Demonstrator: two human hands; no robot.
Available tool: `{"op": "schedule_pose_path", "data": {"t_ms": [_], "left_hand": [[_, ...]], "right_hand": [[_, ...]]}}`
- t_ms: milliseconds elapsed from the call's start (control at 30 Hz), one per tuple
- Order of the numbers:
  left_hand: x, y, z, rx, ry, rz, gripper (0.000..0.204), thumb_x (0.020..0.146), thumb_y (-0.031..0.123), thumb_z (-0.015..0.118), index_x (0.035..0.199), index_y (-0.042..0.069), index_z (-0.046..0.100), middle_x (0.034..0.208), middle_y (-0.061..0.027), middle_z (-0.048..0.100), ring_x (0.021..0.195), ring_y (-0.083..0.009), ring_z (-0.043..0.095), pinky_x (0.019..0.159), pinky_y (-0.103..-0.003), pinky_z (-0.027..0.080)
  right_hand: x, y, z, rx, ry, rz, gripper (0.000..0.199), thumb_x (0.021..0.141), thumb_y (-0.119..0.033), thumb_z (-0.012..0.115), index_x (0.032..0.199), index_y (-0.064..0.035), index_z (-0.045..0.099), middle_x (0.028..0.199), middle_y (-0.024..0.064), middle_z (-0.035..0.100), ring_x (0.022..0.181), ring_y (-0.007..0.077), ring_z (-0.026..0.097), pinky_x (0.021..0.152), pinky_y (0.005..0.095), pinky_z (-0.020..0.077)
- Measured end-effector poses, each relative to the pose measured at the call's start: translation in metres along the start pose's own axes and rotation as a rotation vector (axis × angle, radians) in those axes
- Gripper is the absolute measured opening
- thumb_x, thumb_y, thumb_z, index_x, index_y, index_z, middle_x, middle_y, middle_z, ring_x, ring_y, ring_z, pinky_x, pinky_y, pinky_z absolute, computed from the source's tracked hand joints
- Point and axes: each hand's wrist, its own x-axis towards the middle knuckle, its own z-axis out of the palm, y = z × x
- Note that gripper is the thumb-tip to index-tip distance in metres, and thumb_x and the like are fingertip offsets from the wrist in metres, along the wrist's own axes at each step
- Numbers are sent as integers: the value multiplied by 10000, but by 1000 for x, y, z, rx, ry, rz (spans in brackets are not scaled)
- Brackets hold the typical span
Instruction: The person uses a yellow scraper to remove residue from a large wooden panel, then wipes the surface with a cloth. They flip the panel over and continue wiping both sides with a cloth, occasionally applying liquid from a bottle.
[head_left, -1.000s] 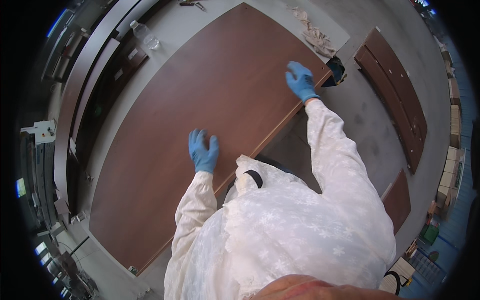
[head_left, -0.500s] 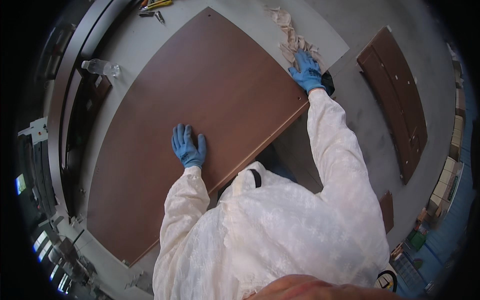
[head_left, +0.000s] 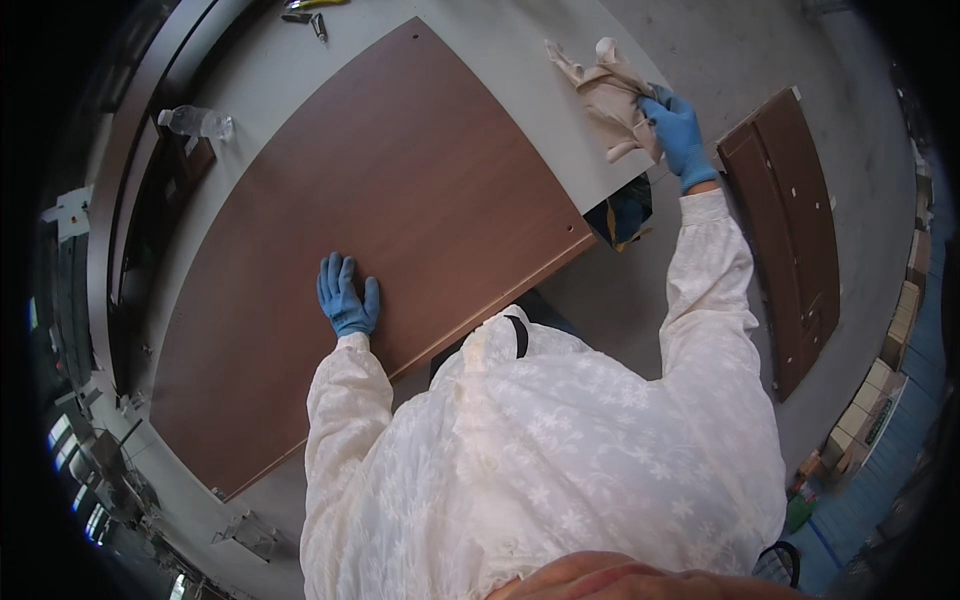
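Observation:
A large brown wooden panel (head_left: 400, 190) lies flat on a pale work table (head_left: 500, 50), its near edge close to my body. My left hand (head_left: 347, 297), in a blue work glove, rests flat on the panel with its fingers stretched out. Past the panel's right end, my right hand (head_left: 678, 135), gloved the same way, grips a crumpled beige cloth (head_left: 615, 103). The cloth hangs above the table's right corner, apart from the panel. Small holes show near the panel's corners. The fingertips of my right hand are partly hidden by the cloth.
A clear plastic bottle (head_left: 197, 123) lies left of the panel, beside long dark brown pieces (head_left: 150, 170). Small hand tools (head_left: 312, 20) lie at the far edge. On the floor to the right are more brown panels (head_left: 785, 240). A dark bag (head_left: 622, 212) hangs below the table corner.
My right hand has closed on the cloth, lifted it off the table and moved right. My left hand remains flat on the panel. The view has shifted slightly.

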Motion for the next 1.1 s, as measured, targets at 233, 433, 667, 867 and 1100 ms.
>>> {"op": "schedule_pose_path", "data": {"t_ms": [233, 433, 667, 867, 1100], "left_hand": [[33, 44, 17, -48, 123, -193, 457, 878, 260, 765, 1283, 65, 685, 1473, -232, 592, 1359, -430, 559, 1162, -551, 416], [113, 154, 5, -1320, -100, -453, 876, 823, 322, 875, 1573, 80, 494, 1649, -190, 446, 1574, -339, 352, 1291, -456, 266], [114, 106, -72, -1604, -679, -288, 921, 806, 295, 892, 1598, 95, 468, 1641, -127, 447, 1589, -285, 290, 1308, -445, 191], [74, 65, -74, -1460, -912, -506, 489, 887, 296, 856, 1247, 9, 693, 1135, -75, 750, 1047, -162, 686, 1018, -333, 494], [44, 48, -83, -1395, -881, -652, 343, 919, 270, 818, 1157, 43, 719, 968, -54, 760, 902, -191, 713, 863, -363, 537]], "right_hand": [[-37, -72, 20, -157, -243, 3, 412, 1029, -198, 631, 1345, 63, 669, 1188, 123, 739, 1063, 179, 690, 949, 309, 559], [-78, -110, 101, 29, -564, 100, 466, 1021, -197, 645, 1393, 84, 626, 1229, 143, 722, 1083, 186, 696, 953, 324, 566], [-131, -144, 167, 147, -857, 186, 478, 997, -174, 663, 1396, 84, 611, 1178, 115, 715, 1048, 166, 687, 942, 297, 551], [-104, -102, 188, 36, -766, 204, 528, 1011, -209, 688, 1435, 91, 587, 1235, 125, 721, 1083, 171, 695, 974, 300, 555], [-81, -62, 200, -209, -647, 115, 464, 1029, -185, 664, 1411, 74, 620, 1242, 118, 728, 1073, 177, 693, 959, 300, 553]]}}
